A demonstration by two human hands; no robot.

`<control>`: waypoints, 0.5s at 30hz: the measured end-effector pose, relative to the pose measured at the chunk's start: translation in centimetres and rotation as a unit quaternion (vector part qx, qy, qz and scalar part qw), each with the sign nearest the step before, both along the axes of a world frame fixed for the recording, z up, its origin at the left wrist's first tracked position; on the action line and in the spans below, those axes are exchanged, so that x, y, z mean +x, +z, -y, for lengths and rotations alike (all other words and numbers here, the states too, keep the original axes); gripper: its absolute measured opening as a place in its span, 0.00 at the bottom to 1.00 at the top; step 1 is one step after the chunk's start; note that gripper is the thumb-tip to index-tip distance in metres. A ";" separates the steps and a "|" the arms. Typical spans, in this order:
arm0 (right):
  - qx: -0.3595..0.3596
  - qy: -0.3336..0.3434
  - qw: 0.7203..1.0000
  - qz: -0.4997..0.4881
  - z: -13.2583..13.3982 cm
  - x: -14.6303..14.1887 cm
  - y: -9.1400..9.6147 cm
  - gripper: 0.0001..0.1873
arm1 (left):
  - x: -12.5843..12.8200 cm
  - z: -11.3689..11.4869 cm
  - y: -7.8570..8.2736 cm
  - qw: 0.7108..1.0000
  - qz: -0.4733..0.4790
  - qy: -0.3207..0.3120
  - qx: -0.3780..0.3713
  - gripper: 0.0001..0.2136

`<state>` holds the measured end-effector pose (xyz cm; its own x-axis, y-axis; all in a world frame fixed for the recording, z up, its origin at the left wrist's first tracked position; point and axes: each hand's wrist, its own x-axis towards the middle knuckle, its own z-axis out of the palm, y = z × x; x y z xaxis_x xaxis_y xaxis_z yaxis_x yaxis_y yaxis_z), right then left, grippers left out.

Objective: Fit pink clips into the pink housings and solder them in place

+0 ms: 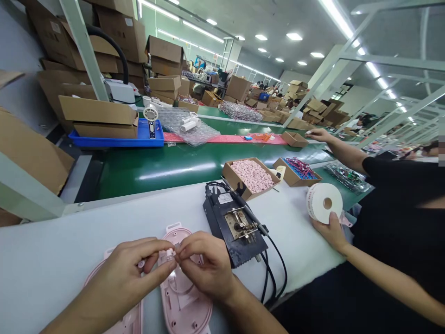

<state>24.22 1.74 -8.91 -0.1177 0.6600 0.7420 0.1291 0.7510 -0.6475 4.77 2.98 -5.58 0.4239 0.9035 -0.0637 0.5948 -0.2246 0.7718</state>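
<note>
Pinching a small pink part (169,253) between them, both hands (174,266) hover above the pink shell (184,301).

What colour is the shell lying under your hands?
Pale pink shell, clearest in the head view.

Factory hall with a grey ceiling and long rows of strip lights (187,25), all on. A green conveyor belt (167,167) runs past a white padded workbench (52,241), with white metal frame posts (365,60) on the right. Cardboard boxes (114,32) are stacked against the left wall (17,93).
</note>
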 end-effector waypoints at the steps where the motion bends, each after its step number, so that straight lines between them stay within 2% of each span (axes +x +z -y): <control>1: -0.003 -0.001 1.000 0.001 0.0 0.0 0.0 0.08 | -0.1 0.0 0.0 1.000 0.002 0.005 0.009 0.15; 6: -0.015 0.001 1.000 -0.018 -0.1 0.0 -0.2 0.08 | -0.3 -0.2 -0.4 0.999 0.010 -0.030 0.017 0.15; 11: -0.049 0.008 0.998 -0.050 -0.1 0.0 -0.3 0.08 | -0.5 -0.2 -0.4 0.999 0.026 -0.031 0.000 0.18; 15: -0.046 0.004 0.998 -0.042 -0.2 -0.1 -0.3 0.07 | -0.4 -0.1 -0.4 0.998 0.050 -0.035 0.020 0.17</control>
<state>24.12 1.91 -9.22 -0.0629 0.7247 0.6862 0.0660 0.6891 -0.7217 4.34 3.11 -6.01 0.4890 0.8721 0.0165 0.4976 -0.2944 0.8159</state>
